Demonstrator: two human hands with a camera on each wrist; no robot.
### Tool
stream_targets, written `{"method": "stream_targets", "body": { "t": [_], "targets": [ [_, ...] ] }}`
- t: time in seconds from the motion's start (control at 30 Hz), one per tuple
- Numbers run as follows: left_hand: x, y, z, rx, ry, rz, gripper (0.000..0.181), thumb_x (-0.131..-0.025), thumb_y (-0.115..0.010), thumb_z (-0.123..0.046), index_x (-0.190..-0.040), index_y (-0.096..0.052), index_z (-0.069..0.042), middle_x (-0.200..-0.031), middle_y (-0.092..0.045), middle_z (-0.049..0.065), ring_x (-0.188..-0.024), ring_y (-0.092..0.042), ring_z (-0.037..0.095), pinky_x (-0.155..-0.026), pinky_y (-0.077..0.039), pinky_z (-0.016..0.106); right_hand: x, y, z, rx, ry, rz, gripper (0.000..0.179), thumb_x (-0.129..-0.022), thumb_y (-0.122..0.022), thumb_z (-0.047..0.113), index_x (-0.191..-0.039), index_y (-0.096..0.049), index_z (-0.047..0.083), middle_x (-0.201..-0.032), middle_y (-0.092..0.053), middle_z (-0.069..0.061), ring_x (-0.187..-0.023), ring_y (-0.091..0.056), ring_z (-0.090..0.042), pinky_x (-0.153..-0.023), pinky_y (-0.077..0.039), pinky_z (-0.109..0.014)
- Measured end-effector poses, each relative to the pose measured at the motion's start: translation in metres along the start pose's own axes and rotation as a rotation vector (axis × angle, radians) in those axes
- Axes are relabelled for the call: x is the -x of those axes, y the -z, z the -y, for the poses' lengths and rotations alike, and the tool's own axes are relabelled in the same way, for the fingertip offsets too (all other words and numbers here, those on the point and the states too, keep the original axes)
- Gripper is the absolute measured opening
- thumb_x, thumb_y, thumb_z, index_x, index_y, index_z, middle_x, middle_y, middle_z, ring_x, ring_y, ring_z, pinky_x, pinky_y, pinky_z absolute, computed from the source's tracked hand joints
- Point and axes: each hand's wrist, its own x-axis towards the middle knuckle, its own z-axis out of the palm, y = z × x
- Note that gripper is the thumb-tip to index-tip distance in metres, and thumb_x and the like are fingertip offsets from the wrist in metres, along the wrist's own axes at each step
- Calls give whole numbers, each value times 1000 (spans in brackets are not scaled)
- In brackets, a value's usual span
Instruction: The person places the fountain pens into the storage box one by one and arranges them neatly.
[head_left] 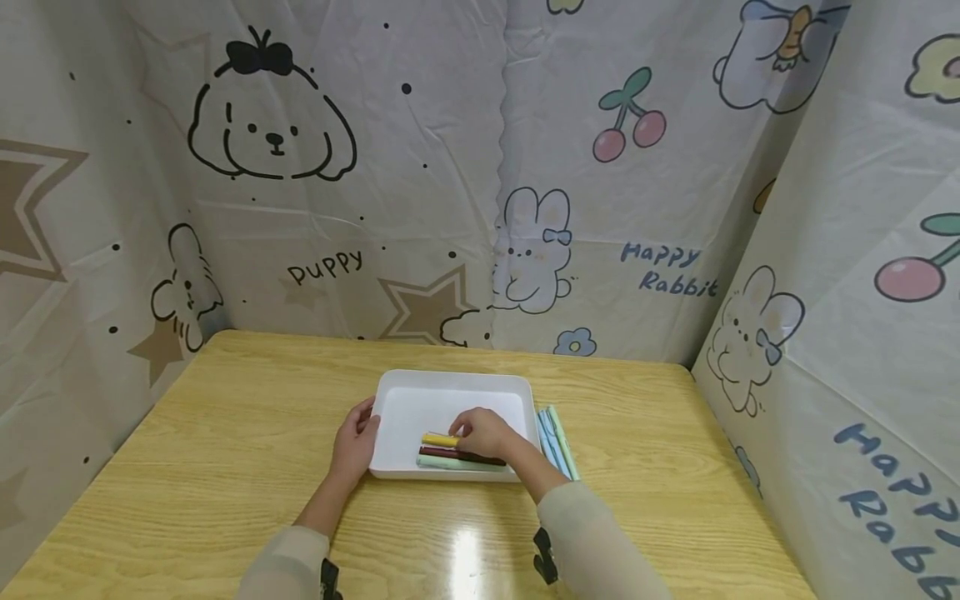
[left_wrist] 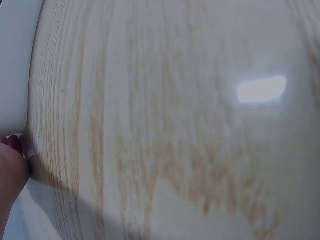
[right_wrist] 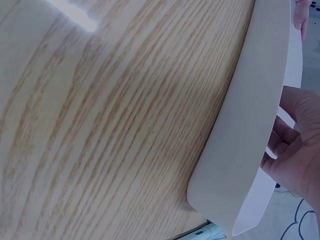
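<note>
A shallow white tray [head_left: 450, 382] lies on the wooden table, with my left hand [head_left: 355, 442] gripping its left edge, thumb at the rim. Inside the tray, my right hand [head_left: 483, 435] pinches a yellow marker [head_left: 437, 439] by its right part. Just in front of that marker lie a dark brown marker [head_left: 438, 452] and a pale green marker [head_left: 457, 463], side by side near the front wall. From the right wrist, the tray's front wall [right_wrist: 245, 115] hides the markers and my fingertips. The left wrist view catches only part of my left hand [left_wrist: 12, 167] beside the tray corner.
Against the right outside of the tray, light blue markers [head_left: 551, 442] and a light green marker [head_left: 564, 442] lie on the table [head_left: 637, 467]. A printed cloth [head_left: 435, 167] rises behind the table and along both sides.
</note>
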Motion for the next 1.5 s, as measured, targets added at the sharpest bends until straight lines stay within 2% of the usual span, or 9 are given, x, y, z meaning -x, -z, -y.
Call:
{"method": "stream_targets", "body": {
  "t": [0.33, 0.67, 1.03, 1.5],
  "targets": [
    [-1, 0, 0, 4, 3, 9, 41, -101, -38, -18, -141, -36, -10, -137, -44, 18, -116, -44, 28, -96, -39, 41, 2, 5, -1, 10, 20, -51, 17, -86, -65, 20, -100, -70, 11, -83, -62, 0, -74, -52, -12, -67, -44, -28],
    [-3, -1, 1, 7, 5, 4, 41, -101, -39, -19, -141, -37, -11, -137, -45, 17, -116, -45, 28, -95, -40, 40, 8, 19, -6, -13, 83, -108, 20, -88, -62, 17, -104, -69, 7, -89, -64, -5, -79, -54, -15, -69, -45, -30],
    [-2, 0, 0, 5, 8, 4, 42, -101, -39, -19, -141, -37, -11, -137, -44, 18, -116, -45, 28, -94, -39, 41, 12, 32, -16, -62, 43, -177, 19, -89, -61, 17, -103, -69, 7, -86, -63, -5, -75, -53, -14, -61, -43, -27],
    [-3, -1, 4, 5, 10, -2, 41, -100, -39, -18, -141, -38, -11, -137, -44, 18, -118, -45, 28, -97, -39, 42, 19, 50, -32, -95, -20, -256, 21, -87, -64, 18, -102, -69, 4, -84, -62, -4, -74, -52, -14, -60, -42, -25]
  ]
}}
